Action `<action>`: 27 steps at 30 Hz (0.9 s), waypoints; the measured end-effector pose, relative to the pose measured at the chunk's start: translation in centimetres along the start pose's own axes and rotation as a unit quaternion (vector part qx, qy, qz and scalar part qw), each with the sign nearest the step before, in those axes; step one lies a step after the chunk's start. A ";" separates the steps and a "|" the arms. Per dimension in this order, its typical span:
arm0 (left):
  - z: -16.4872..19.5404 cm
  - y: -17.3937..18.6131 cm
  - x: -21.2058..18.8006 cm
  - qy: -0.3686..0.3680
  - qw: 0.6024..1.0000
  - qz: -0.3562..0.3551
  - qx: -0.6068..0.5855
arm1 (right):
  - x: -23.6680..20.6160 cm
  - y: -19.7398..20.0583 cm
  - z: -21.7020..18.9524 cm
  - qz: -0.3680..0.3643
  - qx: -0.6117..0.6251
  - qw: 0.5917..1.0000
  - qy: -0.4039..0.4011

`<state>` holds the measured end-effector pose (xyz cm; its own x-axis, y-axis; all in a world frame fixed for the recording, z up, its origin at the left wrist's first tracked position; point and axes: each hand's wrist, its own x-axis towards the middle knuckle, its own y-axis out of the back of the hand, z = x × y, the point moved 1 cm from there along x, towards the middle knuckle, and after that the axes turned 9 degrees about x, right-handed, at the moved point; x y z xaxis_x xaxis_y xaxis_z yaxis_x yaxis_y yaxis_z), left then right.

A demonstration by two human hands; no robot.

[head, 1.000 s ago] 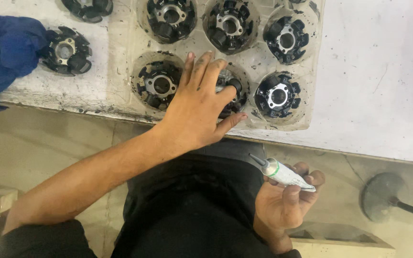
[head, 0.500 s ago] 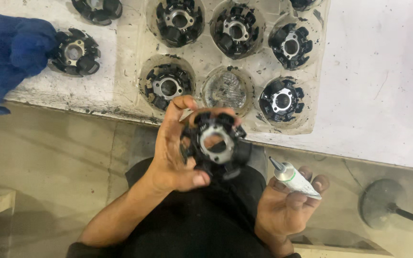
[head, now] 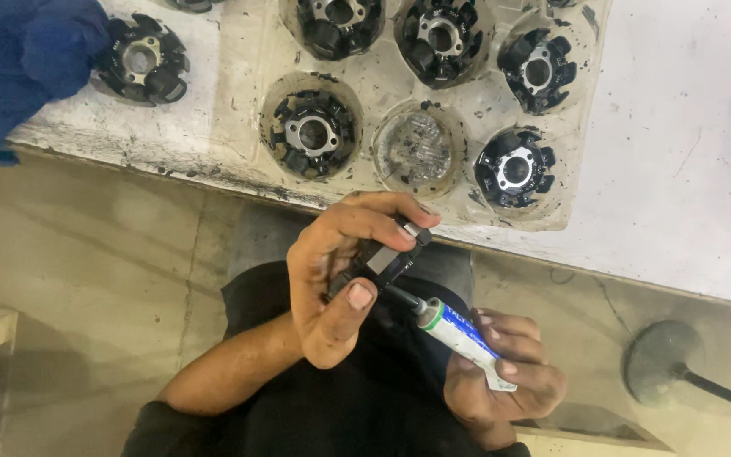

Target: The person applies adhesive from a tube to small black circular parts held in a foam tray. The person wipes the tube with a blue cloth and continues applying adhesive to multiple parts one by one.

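Observation:
My left hand (head: 340, 271) grips a black ring-shaped stator part (head: 387, 258), turned edge-on over my lap just below the table edge. My right hand (head: 501, 377) holds a small white, blue and green glue tube (head: 458, 330); its dark nozzle touches the part's lower side. Above them a clear plastic tray (head: 458, 93) on the white table holds several similar black stator parts, such as one (head: 312, 134) at front left and one (head: 515, 167) at front right. The tray pocket (head: 416, 151) between those two holds no part.
Another black stator part (head: 141, 59) lies loose on the table left of the tray, beside a blue cloth (head: 19, 63). The white table (head: 687, 144) extends right. A round stool base (head: 666, 360) stands on the floor at lower right.
My left hand reached onto the tray, lifted a stator part out of the middle front pocket and brought it down to my lap, turning it edge-on. The tube's nozzle now meets the part.

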<state>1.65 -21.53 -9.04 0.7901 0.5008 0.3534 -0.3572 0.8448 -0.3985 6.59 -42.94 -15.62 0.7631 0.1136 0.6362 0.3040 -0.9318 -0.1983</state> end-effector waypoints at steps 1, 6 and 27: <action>0.0 0.0 -0.1 -0.008 1.000 -0.002 0.008 | 0.1 0.0 0.0 -0.006 -0.011 1.000 0.004; -0.1 0.2 -0.3 -0.009 1.000 0.000 0.009 | 0.4 0.1 -0.2 -0.012 -0.040 0.999 0.008; -0.5 0.2 -0.2 0.028 1.000 -0.004 0.011 | 2.1 0.6 -1.7 -0.126 -0.084 0.988 0.012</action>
<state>1.68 -21.60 -9.61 0.8190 0.4840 0.3082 -0.3616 0.8525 -0.3775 7.43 -43.80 -13.15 0.6603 0.3435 0.6678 0.3831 -0.9189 0.0939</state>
